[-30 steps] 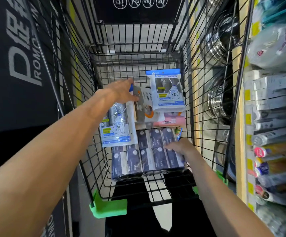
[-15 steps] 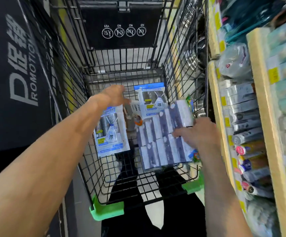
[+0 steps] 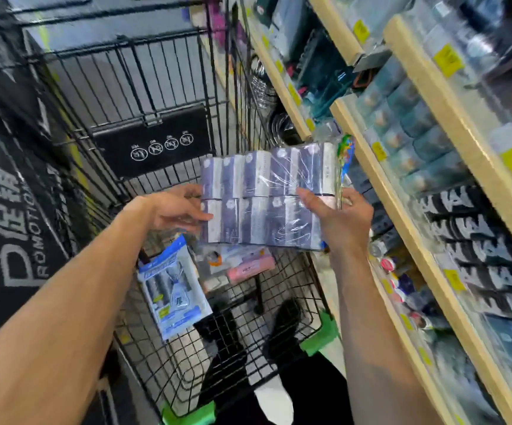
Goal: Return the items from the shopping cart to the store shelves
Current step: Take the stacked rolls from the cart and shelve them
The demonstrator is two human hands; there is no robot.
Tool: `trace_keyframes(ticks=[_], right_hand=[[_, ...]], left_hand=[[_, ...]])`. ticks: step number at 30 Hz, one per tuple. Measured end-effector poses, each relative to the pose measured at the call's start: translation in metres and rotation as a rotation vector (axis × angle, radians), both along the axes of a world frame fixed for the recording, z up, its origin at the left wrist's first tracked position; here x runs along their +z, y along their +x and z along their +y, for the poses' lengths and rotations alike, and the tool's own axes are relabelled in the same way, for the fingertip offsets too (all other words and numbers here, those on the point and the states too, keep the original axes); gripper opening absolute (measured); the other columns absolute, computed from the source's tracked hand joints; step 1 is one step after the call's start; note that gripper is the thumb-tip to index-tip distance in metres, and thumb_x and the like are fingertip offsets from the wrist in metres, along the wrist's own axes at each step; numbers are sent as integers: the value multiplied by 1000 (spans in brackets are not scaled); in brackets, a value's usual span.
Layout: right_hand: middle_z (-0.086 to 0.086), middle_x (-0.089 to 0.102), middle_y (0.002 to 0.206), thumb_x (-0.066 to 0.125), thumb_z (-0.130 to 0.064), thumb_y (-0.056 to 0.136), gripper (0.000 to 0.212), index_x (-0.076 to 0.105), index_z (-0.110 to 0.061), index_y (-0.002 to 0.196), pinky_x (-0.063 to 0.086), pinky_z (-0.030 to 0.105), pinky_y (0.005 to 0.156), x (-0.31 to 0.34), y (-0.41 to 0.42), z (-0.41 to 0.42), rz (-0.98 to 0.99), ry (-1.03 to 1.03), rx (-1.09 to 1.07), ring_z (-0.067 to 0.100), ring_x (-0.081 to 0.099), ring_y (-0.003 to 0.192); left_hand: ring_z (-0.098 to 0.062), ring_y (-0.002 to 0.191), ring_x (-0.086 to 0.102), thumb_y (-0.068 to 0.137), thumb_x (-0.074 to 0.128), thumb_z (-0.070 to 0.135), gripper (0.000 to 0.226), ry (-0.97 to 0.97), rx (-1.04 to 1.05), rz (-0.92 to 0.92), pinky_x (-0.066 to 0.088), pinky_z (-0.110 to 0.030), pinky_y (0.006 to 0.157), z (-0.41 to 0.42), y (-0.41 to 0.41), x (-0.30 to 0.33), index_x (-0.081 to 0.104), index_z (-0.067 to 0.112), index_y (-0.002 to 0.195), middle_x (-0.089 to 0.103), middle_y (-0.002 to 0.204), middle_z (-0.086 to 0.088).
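Plastic-wrapped, the tissue multipack (image 3: 263, 197) hung above the shopping cart (image 3: 168, 96), the left hand (image 3: 175, 210) pinching its near edge and the right hand (image 3: 337, 219) gripping the far one, probably to keep the floppy bundle flat while swinging it toward the store shelves (image 3: 401, 210).

Bright, even store light falls from overhead. Glare streaks the clear wrap of the tissue multipack (image 3: 267, 197). Motion blur smears the store shelves (image 3: 432, 167) at right; wide-angle distortion bends the shopping cart (image 3: 162, 87) wires near the edges.
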State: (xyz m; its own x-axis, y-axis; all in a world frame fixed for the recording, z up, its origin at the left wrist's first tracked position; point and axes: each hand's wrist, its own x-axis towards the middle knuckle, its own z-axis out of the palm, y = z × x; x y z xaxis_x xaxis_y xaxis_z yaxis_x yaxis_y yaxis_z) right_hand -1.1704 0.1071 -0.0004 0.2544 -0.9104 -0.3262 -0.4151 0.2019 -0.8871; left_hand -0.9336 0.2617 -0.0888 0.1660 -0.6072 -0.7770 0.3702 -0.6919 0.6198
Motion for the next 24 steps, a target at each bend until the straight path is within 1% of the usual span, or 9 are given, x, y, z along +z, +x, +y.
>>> trace_keyframes(ticks=[4,5,7,9,12,14,16,19,24], right_hand=[[-1,73,94,86,-54,62,55,68,-15,96,55,39,87,28,-12,-26,56,-257,5,14,69,91],[-6,74,94,84,-57,63,53,69,-19,95,55,34,88,34,-12,-31,49,-266,1,10,68,93],[-28,67,84,84,-42,74,24,67,-31,87,48,6,80,53,-23,-47,-47,-239,-72,-18,61,84],[-27,66,90,78,-24,84,17,69,-32,95,42,-1,76,64,-33,-59,-146,-249,-179,-24,58,82],[12,66,125,76,-30,81,49,65,-11,125,53,34,98,70,-53,-78,-235,-258,-318,15,62,115],[23,56,133,75,-34,70,61,62,-11,125,51,43,99,74,-72,-94,-252,-261,-389,21,57,111],[23,51,133,73,-40,63,67,61,-13,124,47,50,102,74,-94,-114,-213,-293,-450,20,50,105],[11,48,138,72,-52,55,95,50,-14,140,42,55,109,65,-133,-144,-176,-331,-547,26,52,124],[14,64,124,73,-36,75,64,57,-7,129,49,52,103,73,-174,-167,-2,-435,-668,28,62,115]], left_hand=[[-9,66,72,84,57,-22,46,-162,39,-84,62,-33,70,-38,10,42,56,18,108,69,60,8],[-12,70,72,83,60,-19,44,-200,38,-127,61,-36,73,-46,16,53,57,20,103,68,60,9],[-11,75,70,82,65,-12,40,-286,21,-223,59,-42,86,-80,20,79,61,22,101,67,67,11],[-3,70,72,84,63,-12,39,-365,59,-277,63,-33,78,-117,17,108,63,22,103,67,85,3],[-5,71,69,85,67,-8,37,-470,27,-354,61,-18,62,-173,-4,150,65,25,103,62,99,-8],[-13,78,65,82,72,-3,35,-515,-67,-390,60,-21,67,-209,-23,169,67,26,101,64,99,-7],[-12,73,62,82,75,1,32,-547,-161,-427,58,-23,68,-243,-46,179,68,24,102,63,89,-5],[-11,72,56,86,72,1,37,-623,-239,-473,53,-13,59,-287,-86,189,62,13,120,58,87,-6],[1,71,57,79,75,-8,61,-717,-297,-505,50,-21,87,-339,-136,192,57,12,134,56,90,-1]])
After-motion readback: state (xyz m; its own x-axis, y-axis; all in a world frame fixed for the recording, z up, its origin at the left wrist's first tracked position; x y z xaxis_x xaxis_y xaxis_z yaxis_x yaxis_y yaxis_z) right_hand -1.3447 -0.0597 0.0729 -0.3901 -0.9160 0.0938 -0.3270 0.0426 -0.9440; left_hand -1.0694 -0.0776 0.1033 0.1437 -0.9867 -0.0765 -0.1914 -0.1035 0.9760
